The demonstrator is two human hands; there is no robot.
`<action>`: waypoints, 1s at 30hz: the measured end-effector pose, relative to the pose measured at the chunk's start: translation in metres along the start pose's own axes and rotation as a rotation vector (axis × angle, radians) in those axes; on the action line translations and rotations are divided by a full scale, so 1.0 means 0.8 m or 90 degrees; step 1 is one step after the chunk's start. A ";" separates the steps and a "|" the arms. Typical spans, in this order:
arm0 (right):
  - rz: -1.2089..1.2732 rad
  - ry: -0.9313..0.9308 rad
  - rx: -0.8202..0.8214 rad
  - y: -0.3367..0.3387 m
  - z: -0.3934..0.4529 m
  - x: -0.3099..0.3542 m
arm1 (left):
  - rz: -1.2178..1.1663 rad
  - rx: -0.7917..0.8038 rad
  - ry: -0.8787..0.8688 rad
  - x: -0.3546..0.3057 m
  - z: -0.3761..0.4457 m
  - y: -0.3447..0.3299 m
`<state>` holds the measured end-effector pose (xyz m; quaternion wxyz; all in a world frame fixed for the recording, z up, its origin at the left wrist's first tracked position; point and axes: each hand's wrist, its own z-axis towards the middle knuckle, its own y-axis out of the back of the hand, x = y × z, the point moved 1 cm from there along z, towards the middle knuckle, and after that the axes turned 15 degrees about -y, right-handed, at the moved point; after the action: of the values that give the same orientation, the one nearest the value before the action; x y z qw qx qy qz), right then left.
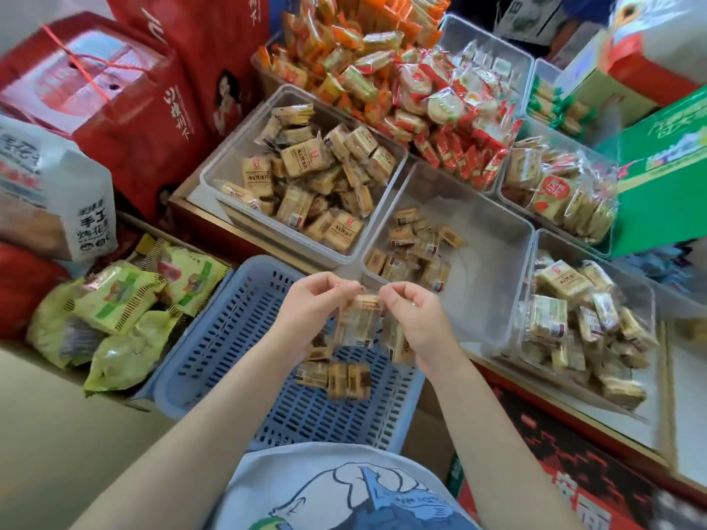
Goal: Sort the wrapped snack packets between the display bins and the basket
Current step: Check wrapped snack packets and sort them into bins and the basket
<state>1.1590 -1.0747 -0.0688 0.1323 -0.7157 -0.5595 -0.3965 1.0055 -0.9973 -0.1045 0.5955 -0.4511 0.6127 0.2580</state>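
— Head view: fingertips of left hand (313, 300) and right hand (413, 311) curled in pinches on the top seam of a clear wrapped packet (357, 319), held up between them. More packets (398, 344) hanging blurred under the right palm; cannot tell how gripped.

— Location of the packet?

— Just above the blue basket (214, 338), toward its 1 o'clock corner. A few more brown packets (336, 378) lying on the slatted floor directly beneath.

— Handling?

— Probably very light. Film thin, crinkly, likely slippery; contents look like a stacked biscuit, so probably brittle. Best taken by the crimped seam, as now, or flat across the two broad faces. No squeezing at the edges.

— Further out?

— At 12 o'clock from the hands, a nearly bare clear bin (497, 239) with a small cluster of similar packets (413, 246). At 11 o'clock, a fuller bin (214, 162) of tan ones. At 3 o'clock, another bin (535, 262), heaped. At 9 o'clock, green bags (118, 300) beside the basket.

— Risk?

— Slipping from a seam pinch; a short drop into the basket, likely harmless.
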 end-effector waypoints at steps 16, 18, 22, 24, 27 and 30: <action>0.220 -0.146 0.094 0.012 0.035 0.006 | 0.038 0.001 0.169 0.027 0.023 0.031; 0.224 -0.161 0.113 0.011 0.039 0.006 | 0.039 0.030 0.183 0.028 0.028 0.029; 0.255 -0.147 0.119 0.002 0.048 0.003 | 0.036 0.096 0.193 0.027 0.032 0.008; 0.255 -0.138 0.105 -0.002 0.052 0.002 | 0.049 0.086 0.183 0.031 0.035 0.002; 0.301 -0.150 0.103 -0.003 0.054 0.002 | 0.075 0.081 0.167 0.032 0.039 0.001; 0.354 -0.173 0.108 -0.005 0.053 0.004 | 0.084 0.088 0.163 0.033 0.044 0.003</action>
<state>1.1734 -1.0443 -0.0953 0.2191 -0.8739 -0.3861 -0.1980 1.0240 -0.9731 -0.1363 0.5238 -0.3971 0.7282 0.1940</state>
